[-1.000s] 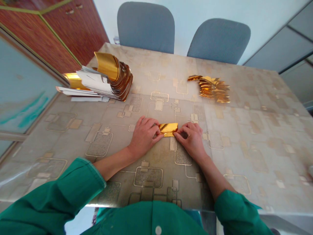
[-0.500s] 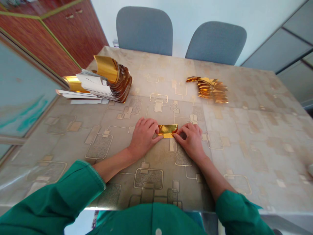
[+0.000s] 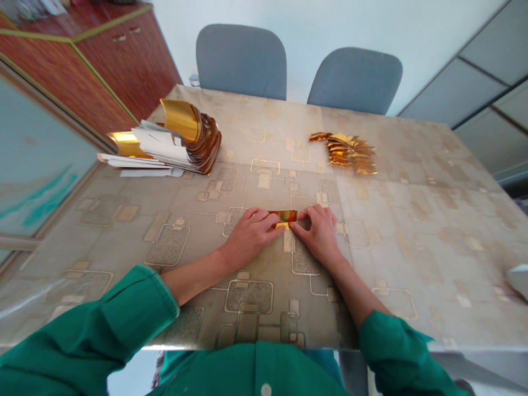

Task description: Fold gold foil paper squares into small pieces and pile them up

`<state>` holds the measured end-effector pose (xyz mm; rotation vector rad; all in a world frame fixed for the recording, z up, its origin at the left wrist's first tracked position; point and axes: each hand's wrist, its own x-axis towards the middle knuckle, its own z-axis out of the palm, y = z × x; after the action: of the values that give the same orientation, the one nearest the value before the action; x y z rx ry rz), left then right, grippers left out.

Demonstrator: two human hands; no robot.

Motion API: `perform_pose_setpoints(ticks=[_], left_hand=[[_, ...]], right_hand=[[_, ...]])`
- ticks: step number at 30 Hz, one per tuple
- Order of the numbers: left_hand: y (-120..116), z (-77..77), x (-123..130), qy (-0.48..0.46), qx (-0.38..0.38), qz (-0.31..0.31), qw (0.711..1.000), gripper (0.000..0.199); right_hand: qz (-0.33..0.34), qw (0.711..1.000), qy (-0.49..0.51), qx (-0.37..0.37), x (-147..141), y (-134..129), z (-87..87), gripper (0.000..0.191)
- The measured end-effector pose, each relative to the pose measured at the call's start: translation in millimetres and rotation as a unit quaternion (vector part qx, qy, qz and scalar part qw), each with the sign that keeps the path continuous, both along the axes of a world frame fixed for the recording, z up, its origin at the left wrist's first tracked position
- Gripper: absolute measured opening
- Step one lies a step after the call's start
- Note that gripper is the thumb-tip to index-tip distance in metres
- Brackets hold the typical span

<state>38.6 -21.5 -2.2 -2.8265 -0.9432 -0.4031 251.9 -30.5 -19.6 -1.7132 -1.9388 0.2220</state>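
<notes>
Your left hand (image 3: pixel 251 237) and right hand (image 3: pixel 317 235) press a folded gold foil strip (image 3: pixel 284 218) flat at center frame on the tabletop (image 3: pixel 416 247), one at each end; foil stack (image 3: pixel 193 144) upper left, folded gold pieces (image 3: pixel 346 154) upper right.

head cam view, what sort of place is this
Probably a home dining room used for craft work: a patterned plastic tablecloth, a grey-blue chair and a reddish wooden cabinet, plus a stack of gold foil sheets and a folded gold foil strip.
</notes>
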Motion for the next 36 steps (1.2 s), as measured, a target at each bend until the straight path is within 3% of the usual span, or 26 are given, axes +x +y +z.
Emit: perform_pose_setpoints(ticks=[5, 11, 16, 27, 36], left_hand=[[1, -2.4, 3, -0.001, -0.020, -0.023, 1.000, 0.018], [-2, -5.4, 5, -0.007, -0.048, -0.027, 0.998, 0.019], [-8, -6.4, 5, 0.000, -0.046, -0.020, 0.999, 0.025], [-20, -12.3, -8, -0.009, 0.001, -0.024, 1.000, 0.024], [-19, -3.0, 13, 0.024, -0.010, 0.062, 0.998, 0.036]], right_hand=[[0.033, 0.999, -0.006, 0.003, 4, -3, 10.8, 0.013], [0.184, 0.977, -0.097, 0.033, -3, -24, 22.0, 0.021], [0.154, 0.973, -0.169, 0.016, -5, -35, 13.5, 0.033], [0.134, 0.974, -0.183, 0.026, -2, -37, 12.1, 0.033], [0.117, 0.974, -0.192, 0.015, -13, -42, 13.1, 0.043]])
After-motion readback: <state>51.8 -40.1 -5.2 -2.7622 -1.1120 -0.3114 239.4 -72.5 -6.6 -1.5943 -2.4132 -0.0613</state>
